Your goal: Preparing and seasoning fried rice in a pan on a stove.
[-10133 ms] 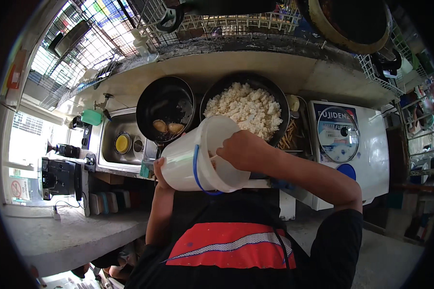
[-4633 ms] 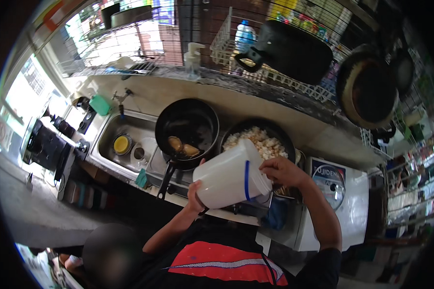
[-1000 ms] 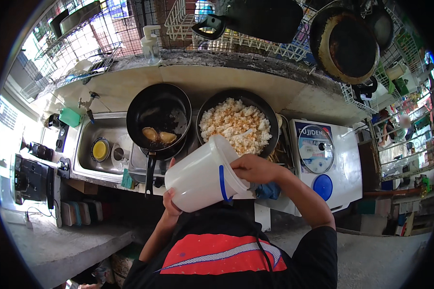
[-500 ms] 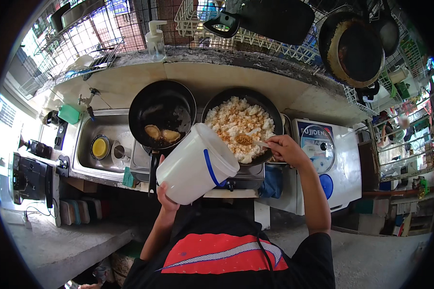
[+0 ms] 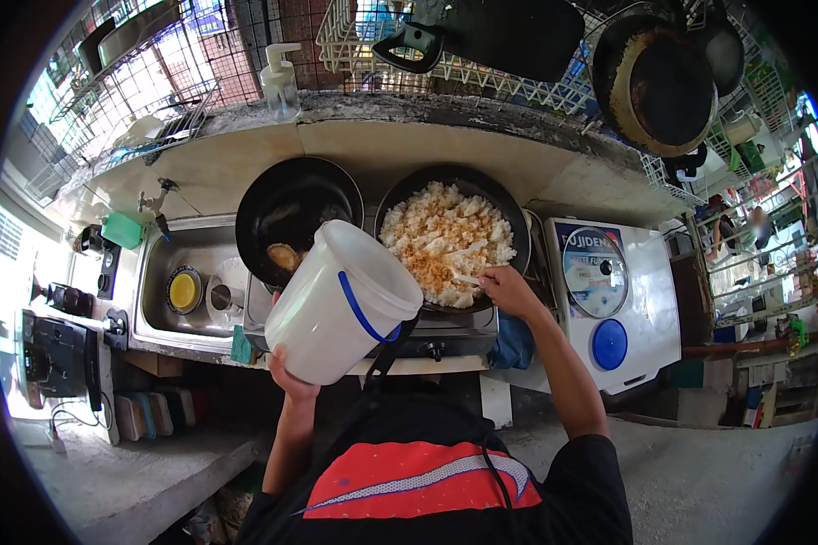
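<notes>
Over the near edge of the rice pan (image 5: pixel 515 209), I saw the right hand (image 5: pixel 506 289) with its fingertips pinched together on a white spoon (image 5: pixel 466 280), its far end among the brown-sprinkled rice (image 5: pixel 436 222). The left hand (image 5: pixel 293 380) clamped the base of a white bucket (image 5: pixel 323 318), tilted with its mouth toward the rice. Behind it, partly covered, sat a black frying pan (image 5: pixel 286 204).

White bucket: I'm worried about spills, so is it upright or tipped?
Tipped. The white bucket slants in the left hand, its side wall showing and its open mouth angled rightward, toward the rice.
</notes>
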The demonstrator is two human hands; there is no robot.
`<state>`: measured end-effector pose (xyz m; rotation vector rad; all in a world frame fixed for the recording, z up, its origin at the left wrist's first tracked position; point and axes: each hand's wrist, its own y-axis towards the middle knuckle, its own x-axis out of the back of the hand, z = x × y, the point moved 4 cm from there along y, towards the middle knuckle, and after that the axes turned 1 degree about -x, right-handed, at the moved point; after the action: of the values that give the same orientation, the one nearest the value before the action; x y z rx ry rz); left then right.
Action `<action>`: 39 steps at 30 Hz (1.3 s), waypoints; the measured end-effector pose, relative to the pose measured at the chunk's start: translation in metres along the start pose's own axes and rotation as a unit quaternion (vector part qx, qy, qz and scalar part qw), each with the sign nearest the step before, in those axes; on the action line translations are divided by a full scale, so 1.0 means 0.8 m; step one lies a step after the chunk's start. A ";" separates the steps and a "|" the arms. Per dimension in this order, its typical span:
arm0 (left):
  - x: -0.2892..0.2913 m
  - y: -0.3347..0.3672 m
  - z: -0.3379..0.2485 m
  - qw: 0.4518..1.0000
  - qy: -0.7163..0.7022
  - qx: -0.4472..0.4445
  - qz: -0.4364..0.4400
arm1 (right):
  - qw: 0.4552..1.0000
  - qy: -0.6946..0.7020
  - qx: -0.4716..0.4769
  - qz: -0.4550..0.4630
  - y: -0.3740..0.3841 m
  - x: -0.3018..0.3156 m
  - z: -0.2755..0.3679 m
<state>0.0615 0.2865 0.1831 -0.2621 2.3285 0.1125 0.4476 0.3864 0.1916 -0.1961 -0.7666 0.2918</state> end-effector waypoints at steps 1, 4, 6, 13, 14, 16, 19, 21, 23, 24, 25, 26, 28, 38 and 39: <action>0.003 -0.001 -0.002 1.000 0.000 0.001 -0.001 | 1.000 0.000 0.001 0.002 -0.002 0.001 0.001; 0.033 -0.006 0.008 0.999 0.032 0.001 -0.041 | 1.000 0.001 0.001 -0.007 -0.017 0.013 -0.006; 0.037 -0.005 0.011 0.998 0.044 -0.005 -0.052 | 0.998 0.008 -0.015 -0.053 -0.027 0.028 -0.020; 0.040 -0.003 0.013 0.996 0.060 -0.037 0.045 | 0.994 -0.053 -0.019 -0.095 -0.044 0.051 -0.037; 0.041 -0.002 0.017 0.996 0.060 -0.038 0.047 | 0.993 -0.039 -0.005 -0.109 -0.043 0.053 -0.035; 0.036 0.002 0.015 0.979 0.173 -0.096 0.047 | 0.992 -0.023 0.009 -0.127 -0.039 0.054 -0.032; 0.004 0.001 0.009 0.962 0.227 -0.141 0.059 | 0.988 -0.050 0.006 -0.143 -0.037 0.058 -0.027; 0.062 0.006 0.028 0.988 0.134 -0.080 0.002 | 0.976 -0.128 0.027 -0.173 -0.039 0.064 -0.021; 0.061 0.012 0.032 0.998 0.037 -0.015 -0.056 | 0.965 -0.157 0.014 -0.212 -0.038 0.077 -0.016; 0.029 0.011 0.026 0.999 0.030 0.008 -0.024 | 0.950 -0.187 -0.002 -0.249 -0.039 0.084 -0.017; 0.000 0.004 0.020 0.999 0.023 0.025 0.004 | 0.951 -0.186 0.004 -0.245 -0.039 0.084 -0.021; -0.009 0.003 0.023 1.000 0.025 0.014 -0.002 | 0.942 -0.212 0.004 -0.261 -0.033 0.089 -0.027; -0.007 -0.001 0.041 0.997 0.000 0.080 0.010 | 0.932 -0.204 0.037 -0.298 -0.031 0.103 -0.022; -0.125 -0.008 0.071 0.958 -0.091 0.199 0.184 | 0.956 -0.197 0.217 -0.026 -0.116 0.089 0.164; -0.132 -0.012 0.076 0.949 -0.085 0.204 0.226 | 0.926 -0.254 0.279 -0.016 -0.115 0.075 0.175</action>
<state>0.1779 0.3028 0.2168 0.4727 2.1381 -0.1185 0.4073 0.3292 0.3551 0.4499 -1.1643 0.5294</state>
